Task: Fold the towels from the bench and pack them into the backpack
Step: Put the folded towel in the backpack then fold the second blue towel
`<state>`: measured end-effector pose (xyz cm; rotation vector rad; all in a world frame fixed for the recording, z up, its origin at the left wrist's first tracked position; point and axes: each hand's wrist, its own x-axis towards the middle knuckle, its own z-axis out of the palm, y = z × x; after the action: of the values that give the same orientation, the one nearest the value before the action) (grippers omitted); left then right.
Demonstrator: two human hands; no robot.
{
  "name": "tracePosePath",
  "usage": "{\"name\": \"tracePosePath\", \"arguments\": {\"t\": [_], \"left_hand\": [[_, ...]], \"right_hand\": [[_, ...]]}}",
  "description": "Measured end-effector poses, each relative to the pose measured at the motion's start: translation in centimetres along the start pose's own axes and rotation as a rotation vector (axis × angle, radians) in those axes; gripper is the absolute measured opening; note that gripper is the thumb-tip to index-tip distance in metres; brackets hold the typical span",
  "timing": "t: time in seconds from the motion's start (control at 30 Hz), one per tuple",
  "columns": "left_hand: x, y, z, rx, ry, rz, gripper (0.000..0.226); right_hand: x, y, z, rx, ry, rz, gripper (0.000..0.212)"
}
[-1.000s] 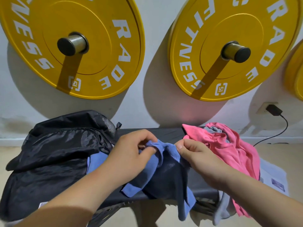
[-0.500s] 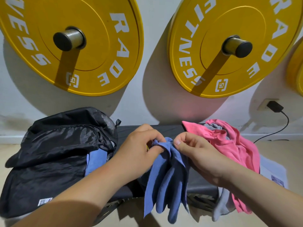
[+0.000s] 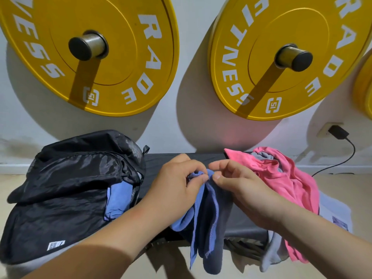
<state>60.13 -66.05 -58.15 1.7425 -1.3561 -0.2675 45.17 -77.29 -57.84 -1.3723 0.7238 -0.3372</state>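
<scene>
A blue towel [image 3: 207, 222] hangs bunched over the front of the black bench [image 3: 161, 164]. My left hand [image 3: 177, 182] pinches its top edge, and my right hand [image 3: 237, 184] pinches the same edge right beside it. The black backpack [image 3: 66, 184] lies open on the bench's left end, with another blue towel [image 3: 115, 200] showing in its opening. A pink towel [image 3: 285, 178] is heaped on the bench's right end over a grey towel [image 3: 271, 252] that hangs down below it.
Two yellow weight plates [image 3: 120, 57] [image 3: 261, 67] hang on pegs on the white wall behind the bench. A black plug [image 3: 338, 132] and its cable sit at the wall's right. A sheet of paper [image 3: 334, 214] lies on the floor at the right.
The blue towel has been drawn up by its top edge and now hangs straighter over the bench front. My two hands have come closer together on that edge.
</scene>
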Motion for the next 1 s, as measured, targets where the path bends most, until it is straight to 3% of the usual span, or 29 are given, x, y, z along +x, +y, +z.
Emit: {"name": "tracePosePath", "arguments": {"t": [0.13,0.3,0.4,0.67,0.8,0.93,1.0], "left_hand": [[0.1,-0.2,-0.4,0.02,-0.025,-0.044,0.009],[-0.3,0.1,-0.9,-0.02,-0.209,-0.076,0.034],[-0.4,0.3,-0.9,-0.03,-0.227,-0.083,0.022],[0.3,0.2,-1.0,-0.116,-0.101,-0.208,0.013],[0.2,0.5,-1.5,-0.17,-0.099,-0.189,0.012],[0.6,0.1,-2.9,-0.237,-0.032,-0.2,0.011],[0.7,-0.6,-3.4,-0.234,-0.013,-0.212,0.01]], "right_hand": [[-0.5,0.2,0.3,0.089,-0.11,-0.014,0.041],[0.1,0.0,0.2,0.108,0.083,-0.075,0.033],[-0.1,-0.2,0.3,0.115,0.088,-0.091,0.028],[-0.8,-0.2,0.7,-0.714,0.168,-0.402,0.032],[0.1,0.4,0.2,-0.717,0.237,-0.389,0.008],[1.0,1.4,-1.2,-0.765,0.237,-0.23,0.021],[1.5,2.6,-1.9,-0.75,0.255,-0.176,0.017]]}}
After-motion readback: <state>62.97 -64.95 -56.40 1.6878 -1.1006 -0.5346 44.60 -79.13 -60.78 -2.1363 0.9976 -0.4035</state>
